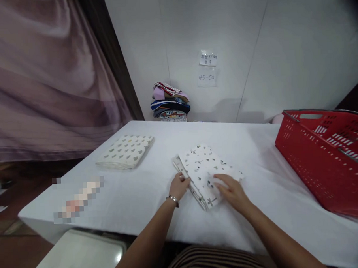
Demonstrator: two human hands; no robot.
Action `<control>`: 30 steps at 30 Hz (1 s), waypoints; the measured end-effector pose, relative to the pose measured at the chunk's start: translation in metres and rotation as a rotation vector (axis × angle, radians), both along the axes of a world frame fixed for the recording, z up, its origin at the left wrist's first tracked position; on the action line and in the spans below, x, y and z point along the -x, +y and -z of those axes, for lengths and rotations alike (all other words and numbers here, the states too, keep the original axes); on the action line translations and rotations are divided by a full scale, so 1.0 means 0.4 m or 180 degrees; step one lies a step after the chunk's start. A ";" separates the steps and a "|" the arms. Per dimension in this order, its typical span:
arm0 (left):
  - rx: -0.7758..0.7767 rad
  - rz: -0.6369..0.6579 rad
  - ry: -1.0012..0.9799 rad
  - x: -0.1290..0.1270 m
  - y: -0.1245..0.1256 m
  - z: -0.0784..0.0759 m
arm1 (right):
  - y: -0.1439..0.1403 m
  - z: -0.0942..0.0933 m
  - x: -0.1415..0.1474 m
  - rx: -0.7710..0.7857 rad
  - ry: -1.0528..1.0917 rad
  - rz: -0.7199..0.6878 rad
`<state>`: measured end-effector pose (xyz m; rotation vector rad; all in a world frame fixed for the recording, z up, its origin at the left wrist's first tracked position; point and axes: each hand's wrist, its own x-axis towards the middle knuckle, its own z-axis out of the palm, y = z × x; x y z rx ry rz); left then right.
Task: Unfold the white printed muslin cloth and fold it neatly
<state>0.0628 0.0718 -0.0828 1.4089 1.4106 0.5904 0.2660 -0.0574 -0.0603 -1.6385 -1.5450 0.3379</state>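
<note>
The folded printed cloth (204, 170) lay on the white table (134, 199), well left of the red basket (328, 155) and to the right of a second folded cloth (125, 151) with a heart-like print. The left hand (179, 186) sat at the printed cloth's left edge – fingers curled in against the stacked layers there, touching them, though whether they pinched the fabric I could not tell. The right hand (232, 191) rested flat on top of the cloth's near right part, fingers spread and relaxed, pressing down rather than gripping. The red basket stood at the table's right side; its inside was mostly hidden, and nothing showed in it. Behind the table – against the wall – sat a pile of folded clothes (170, 102).
</note>
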 end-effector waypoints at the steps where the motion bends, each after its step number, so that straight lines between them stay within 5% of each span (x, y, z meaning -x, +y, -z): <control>1: 0.0116 -0.0107 -0.0108 -0.014 0.001 -0.001 | 0.011 -0.006 0.035 0.0160 -0.0298 -0.0283; 7: 0.0093 -0.0457 -0.0320 -0.043 0.011 0.009 | 0.072 0.006 0.131 0.0864 -0.1147 -0.0449; 9: -0.0001 -0.0434 -0.0301 -0.039 0.017 0.022 | 0.092 0.016 0.106 0.0922 -0.0520 -0.0369; 12: -0.0147 -0.0383 -0.0236 -0.030 0.026 0.043 | 0.117 0.013 0.036 0.1018 0.1371 -0.0015; 16: -0.0536 -0.0237 0.0041 -0.023 0.031 0.047 | 0.116 -0.038 -0.089 -0.0102 0.3408 0.0516; 18: -0.0675 -0.0160 0.0115 -0.020 0.031 0.035 | 0.094 -0.067 -0.150 -0.0874 0.3771 0.0677; 21: -0.0772 -0.0066 0.0141 -0.012 0.030 0.012 | 0.039 -0.081 -0.217 -0.1071 0.3832 0.0954; 30: -0.1255 0.0006 0.0871 0.007 0.059 -0.004 | -0.132 0.071 -0.325 -0.1378 0.3476 0.2361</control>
